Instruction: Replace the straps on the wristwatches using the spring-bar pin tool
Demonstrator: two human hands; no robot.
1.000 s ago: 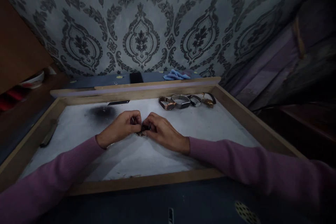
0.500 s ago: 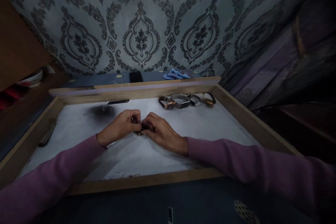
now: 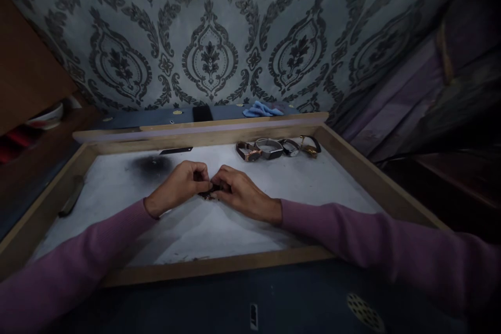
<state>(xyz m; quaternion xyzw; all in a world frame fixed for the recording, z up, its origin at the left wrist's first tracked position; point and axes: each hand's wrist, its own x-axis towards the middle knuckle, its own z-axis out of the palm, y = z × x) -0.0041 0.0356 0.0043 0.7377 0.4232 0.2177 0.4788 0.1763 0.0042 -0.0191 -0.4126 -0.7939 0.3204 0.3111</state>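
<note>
My left hand (image 3: pixel 187 182) is closed, its thumb and fingertips pinching the edge of a small dark wristwatch (image 3: pixel 207 196) with a copper-coloured glint. From the other side my right hand (image 3: pixel 245 193) grips the same watch, fingers bent round it. The two hands nearly touch above the white bottom of a shallow wooden tray (image 3: pixel 219 269). Most of the watch is hidden by my fingers, so its strap and dial cannot be made out.
Several watches (image 3: pixel 270 149) stand in a row along the tray's back right. A dark flat blade (image 3: pixel 176 151) lies at the back, beside a black smudge. A dark-handled tool (image 3: pixel 71 198) rests by the left wall. Behind the tray is a blue cloth (image 3: pixel 262 109).
Both hands keep their hold on the watch and shift only slightly. The view has tilted a little; nothing else has moved.
</note>
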